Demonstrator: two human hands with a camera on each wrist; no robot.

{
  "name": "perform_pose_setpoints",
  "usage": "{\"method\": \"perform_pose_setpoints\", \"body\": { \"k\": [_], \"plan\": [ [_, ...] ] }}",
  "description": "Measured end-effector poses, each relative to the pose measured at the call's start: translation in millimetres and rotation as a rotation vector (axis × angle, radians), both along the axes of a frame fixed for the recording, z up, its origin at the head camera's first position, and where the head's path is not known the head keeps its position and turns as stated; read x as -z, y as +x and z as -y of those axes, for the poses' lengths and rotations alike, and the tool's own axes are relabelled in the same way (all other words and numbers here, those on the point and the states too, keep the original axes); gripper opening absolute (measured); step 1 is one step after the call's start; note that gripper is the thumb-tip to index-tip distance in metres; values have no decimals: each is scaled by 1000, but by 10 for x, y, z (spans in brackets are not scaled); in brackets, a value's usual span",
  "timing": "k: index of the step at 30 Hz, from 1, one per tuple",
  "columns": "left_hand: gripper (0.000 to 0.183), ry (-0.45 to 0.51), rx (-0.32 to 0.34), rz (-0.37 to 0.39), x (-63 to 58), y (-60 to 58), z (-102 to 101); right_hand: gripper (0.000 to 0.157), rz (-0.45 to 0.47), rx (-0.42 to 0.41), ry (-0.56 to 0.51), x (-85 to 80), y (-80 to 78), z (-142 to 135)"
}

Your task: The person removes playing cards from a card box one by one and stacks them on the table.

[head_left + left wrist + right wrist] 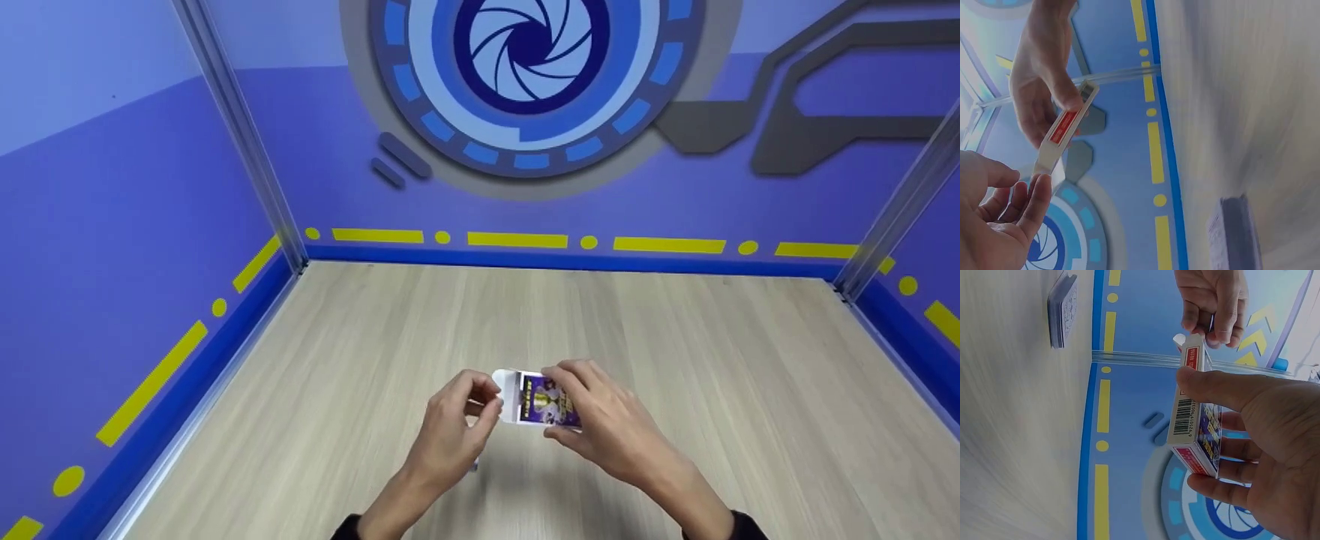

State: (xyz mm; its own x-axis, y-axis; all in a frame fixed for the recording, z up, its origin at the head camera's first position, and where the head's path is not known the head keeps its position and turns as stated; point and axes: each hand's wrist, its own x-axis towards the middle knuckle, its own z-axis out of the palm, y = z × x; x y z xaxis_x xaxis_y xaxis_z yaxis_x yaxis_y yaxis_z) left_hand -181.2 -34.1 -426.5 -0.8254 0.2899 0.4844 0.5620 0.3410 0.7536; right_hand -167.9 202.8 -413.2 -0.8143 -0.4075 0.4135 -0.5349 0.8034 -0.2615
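Right hand (611,420), lower centre of the head view, grips a small box (546,401) with illegible yellow lettering (528,399). Right wrist view: barcode (1183,417) digits begin 6 975019; red label (1192,357) unreadable. Left hand (454,431), fingers loosely bent, meets the end flap (505,396); contact uncertain. Card stack (1062,312), upper left, stands on the table (1022,439).

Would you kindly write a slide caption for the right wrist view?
Right hand gripping a printed box, barcode showing; left hand near its flap end, card stack on the table.
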Motion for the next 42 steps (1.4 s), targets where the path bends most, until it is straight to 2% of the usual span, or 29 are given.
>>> {"method": "perform_pose_setpoints", "body": {
  "k": [5, 13, 18, 23, 28, 35, 39, 42],
  "plan": [
    [14, 19, 27, 59, 48, -11, -21, 73, 11, -13, -3, -10, 14, 27],
    [14, 81, 79, 162, 83, -53, -9, 74, -34, -69, -10, 14, 24, 46],
    [20, 82, 69, 222, 78, -58, -1, 74, -44, -79, -7, 30, 33, 71],
    [27, 34, 49, 232, 72, -65, 8, 74, -60, -94, -2, 32, 40, 92],
    [26, 17, 50, 258, 74, -74, 29, 73, -60, -92, 0, 34, 33, 85],
    [23, 95, 65, 311, 34, -69, 56, 73, -63, -68, -6, 33, 13, 50],
    [22, 115, 39, 286, 6, -59, 73, 72, -64, -64, -9, 45, 4, 46],
    [22, 93, 25, 244, -10, -50, 87, 72, -62, -56, -6, 55, -4, 48]
  ]
}}
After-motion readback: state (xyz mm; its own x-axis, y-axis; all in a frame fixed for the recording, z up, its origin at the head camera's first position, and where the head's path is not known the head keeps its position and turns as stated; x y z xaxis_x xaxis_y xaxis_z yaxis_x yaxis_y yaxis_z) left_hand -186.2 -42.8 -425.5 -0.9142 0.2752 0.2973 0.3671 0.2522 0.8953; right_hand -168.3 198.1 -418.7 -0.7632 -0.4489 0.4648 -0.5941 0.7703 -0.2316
